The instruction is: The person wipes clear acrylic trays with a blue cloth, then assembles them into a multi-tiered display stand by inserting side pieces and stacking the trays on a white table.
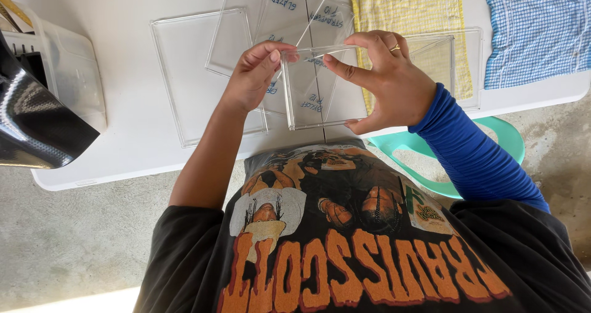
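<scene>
Above the white surface (123,147), both hands hold a clear square plastic lid (320,91): left hand (255,76) fingers pinch its left edge, right hand (385,82) fingers close narrowly on its top right edge. More clear plastic lids (197,60) lie beneath, beside a yellow checked cloth (412,8).

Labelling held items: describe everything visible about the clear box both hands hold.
The clear box is square, shallow, see-through plastic with thin raised walls and blue handwriting on it. It is held tilted above the white table's near edge. The left hand pinches its upper left corner; the right hand grips its top edge and right side.
</scene>
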